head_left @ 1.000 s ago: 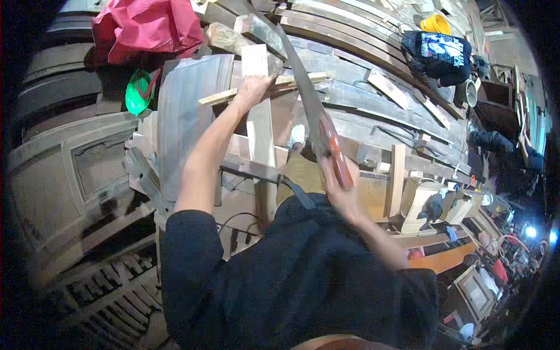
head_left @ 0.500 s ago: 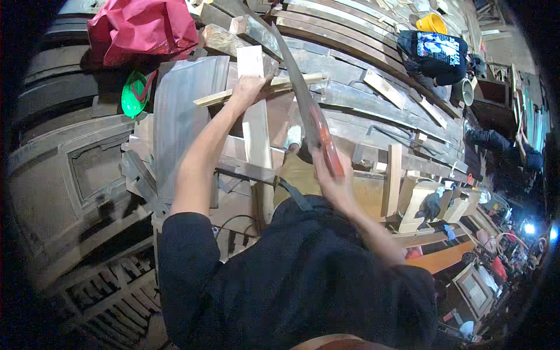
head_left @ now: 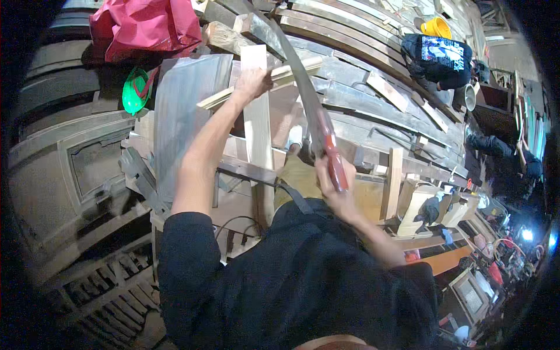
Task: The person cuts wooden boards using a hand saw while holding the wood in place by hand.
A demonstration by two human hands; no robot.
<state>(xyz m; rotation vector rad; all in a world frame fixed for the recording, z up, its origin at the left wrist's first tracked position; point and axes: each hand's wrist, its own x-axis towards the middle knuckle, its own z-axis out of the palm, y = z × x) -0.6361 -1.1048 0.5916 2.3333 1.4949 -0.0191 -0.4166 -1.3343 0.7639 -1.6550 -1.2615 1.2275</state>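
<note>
My right hand is wrapped round the red handle of a handsaw. Its long blade points away from me and crosses a thin wooden strip just right of my left hand. Whether the teeth are in the wood cannot be made out. My left hand grips the strip where it lies across a pale wooden board that runs away from me. The fingertips of that hand are partly hidden behind the strip. One of my feet shows below the saw, near the board.
A pink bag and a green slipper are at the far left. Timber beams lie stacked beyond my hands. At the far right a person in dark clothes bends near a yellow bucket. A carved wooden panel lies left.
My right hand has drawn the saw back toward me, so its handle sits lower. My left hand stays on the strip in nearly the same place.
</note>
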